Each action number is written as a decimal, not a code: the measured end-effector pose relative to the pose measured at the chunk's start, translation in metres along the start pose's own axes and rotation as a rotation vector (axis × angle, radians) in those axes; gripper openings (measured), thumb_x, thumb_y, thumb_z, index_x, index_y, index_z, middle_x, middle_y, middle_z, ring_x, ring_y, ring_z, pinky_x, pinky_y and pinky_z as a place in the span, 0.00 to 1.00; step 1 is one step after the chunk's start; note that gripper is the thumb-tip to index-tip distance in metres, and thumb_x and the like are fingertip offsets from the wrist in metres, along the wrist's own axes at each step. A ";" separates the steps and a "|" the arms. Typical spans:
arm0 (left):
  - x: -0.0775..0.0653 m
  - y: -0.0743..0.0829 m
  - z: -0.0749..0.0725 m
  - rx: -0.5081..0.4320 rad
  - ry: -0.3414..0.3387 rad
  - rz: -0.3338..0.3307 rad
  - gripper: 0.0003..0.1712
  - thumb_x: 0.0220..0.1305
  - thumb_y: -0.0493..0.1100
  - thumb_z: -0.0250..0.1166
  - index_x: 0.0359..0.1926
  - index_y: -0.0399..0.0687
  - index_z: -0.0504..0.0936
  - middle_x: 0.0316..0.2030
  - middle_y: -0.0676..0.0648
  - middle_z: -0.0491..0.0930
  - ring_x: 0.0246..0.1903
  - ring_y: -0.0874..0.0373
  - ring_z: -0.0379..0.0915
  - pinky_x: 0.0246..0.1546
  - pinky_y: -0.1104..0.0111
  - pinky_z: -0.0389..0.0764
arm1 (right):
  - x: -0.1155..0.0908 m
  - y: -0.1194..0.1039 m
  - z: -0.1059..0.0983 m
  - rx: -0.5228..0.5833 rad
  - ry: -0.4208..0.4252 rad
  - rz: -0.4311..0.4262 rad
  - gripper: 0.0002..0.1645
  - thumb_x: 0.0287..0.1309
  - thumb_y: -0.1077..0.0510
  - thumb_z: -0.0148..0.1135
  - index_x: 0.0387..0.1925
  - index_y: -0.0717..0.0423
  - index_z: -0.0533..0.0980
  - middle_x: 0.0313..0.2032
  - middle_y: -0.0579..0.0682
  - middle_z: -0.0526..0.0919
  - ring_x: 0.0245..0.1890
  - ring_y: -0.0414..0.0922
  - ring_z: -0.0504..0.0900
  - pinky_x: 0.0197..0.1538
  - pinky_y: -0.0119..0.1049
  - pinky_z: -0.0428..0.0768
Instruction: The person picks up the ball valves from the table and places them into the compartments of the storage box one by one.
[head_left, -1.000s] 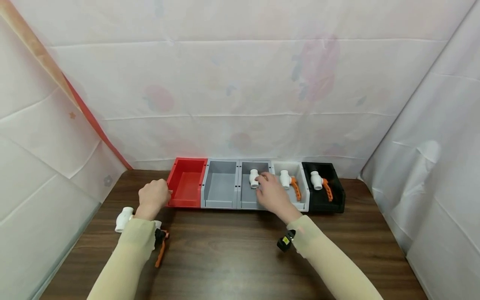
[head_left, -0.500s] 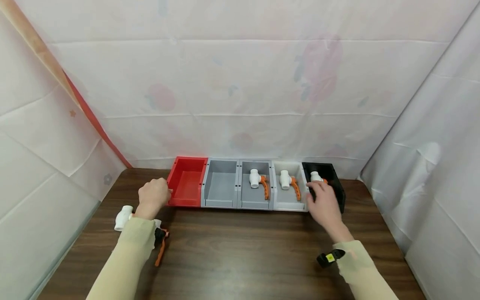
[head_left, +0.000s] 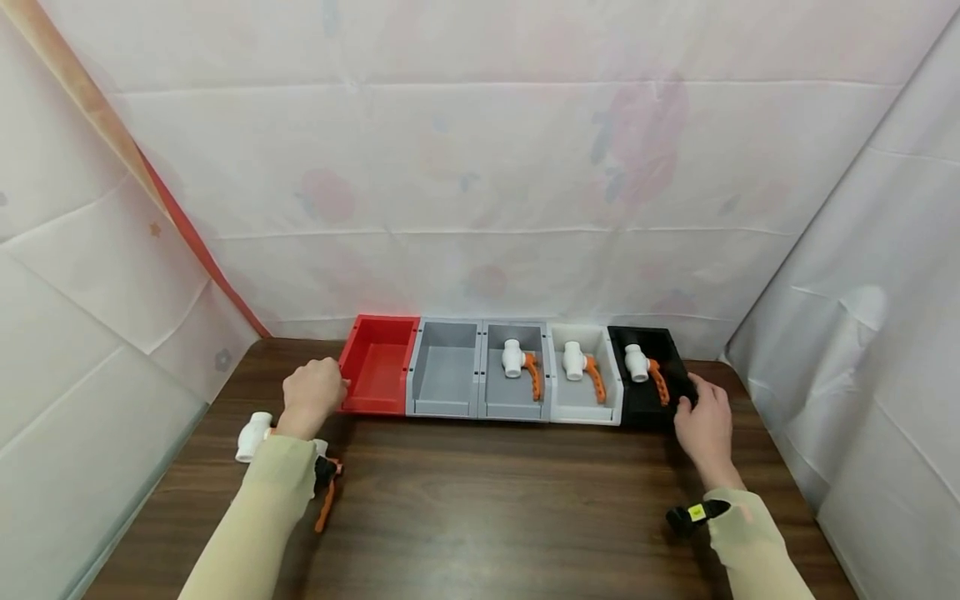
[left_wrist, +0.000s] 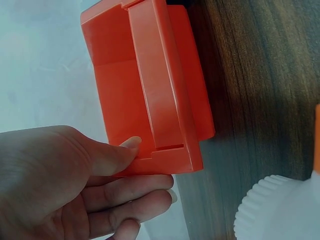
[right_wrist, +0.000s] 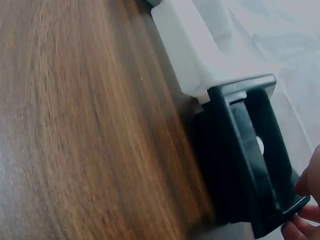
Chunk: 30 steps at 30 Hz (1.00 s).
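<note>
My left hand (head_left: 311,396) pinches the left wall of the red bin (left_wrist: 160,85), thumb inside and fingers outside. At the other end of the row, my right hand (head_left: 707,425) pinches the right wall of the black bin (right_wrist: 250,155) in the same manner. White ball valves with orange handles lie in the bins: one valve (head_left: 637,363) in the black bin, another valve (head_left: 573,361) in the white bin (head_left: 585,412), a third valve (head_left: 513,358) in the right grey bin (head_left: 512,404). The red bin and left grey bin (head_left: 442,367) hold nothing.
Left on the brown wooden table (head_left: 480,508) lies a white valve body (head_left: 253,437), partly behind my left forearm. An orange handle (head_left: 326,507) shows beside that sleeve. A pale curtain (head_left: 480,167) hangs close behind the bins and at both sides.
My right hand has moved right from the valve in the right grey bin, past the white bin, to the black bin's right wall. My left hand has stayed at the red bin.
</note>
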<state>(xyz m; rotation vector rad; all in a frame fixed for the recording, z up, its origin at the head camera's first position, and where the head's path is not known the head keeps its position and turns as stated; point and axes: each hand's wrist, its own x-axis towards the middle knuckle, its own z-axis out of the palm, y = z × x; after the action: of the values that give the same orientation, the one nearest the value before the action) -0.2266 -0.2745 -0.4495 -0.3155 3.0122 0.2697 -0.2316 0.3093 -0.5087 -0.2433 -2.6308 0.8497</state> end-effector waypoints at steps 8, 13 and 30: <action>0.001 0.000 0.004 -0.002 -0.008 -0.008 0.14 0.60 0.45 0.61 0.30 0.37 0.81 0.16 0.45 0.74 0.19 0.49 0.70 0.16 0.61 0.70 | 0.001 0.006 0.001 -0.049 -0.003 0.018 0.27 0.62 0.65 0.52 0.63 0.60 0.66 0.50 0.69 0.71 0.50 0.66 0.69 0.52 0.60 0.65; 0.001 0.001 0.003 -0.005 -0.019 -0.016 0.13 0.60 0.45 0.61 0.29 0.38 0.81 0.16 0.45 0.74 0.19 0.49 0.70 0.17 0.62 0.70 | -0.001 0.002 -0.006 -0.115 -0.051 0.062 0.28 0.64 0.60 0.52 0.65 0.53 0.64 0.49 0.68 0.72 0.46 0.66 0.71 0.44 0.61 0.69; -0.002 0.002 0.003 -0.021 0.000 -0.005 0.16 0.58 0.45 0.63 0.35 0.33 0.81 0.16 0.44 0.74 0.18 0.50 0.69 0.16 0.62 0.72 | 0.002 0.000 -0.010 -0.173 -0.157 0.164 0.32 0.64 0.58 0.52 0.69 0.42 0.59 0.57 0.65 0.71 0.45 0.69 0.73 0.33 0.59 0.71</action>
<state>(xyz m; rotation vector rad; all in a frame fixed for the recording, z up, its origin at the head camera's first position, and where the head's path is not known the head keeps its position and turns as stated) -0.2252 -0.2722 -0.4517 -0.3248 3.0101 0.3011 -0.2297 0.3146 -0.5007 -0.4606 -2.8671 0.7176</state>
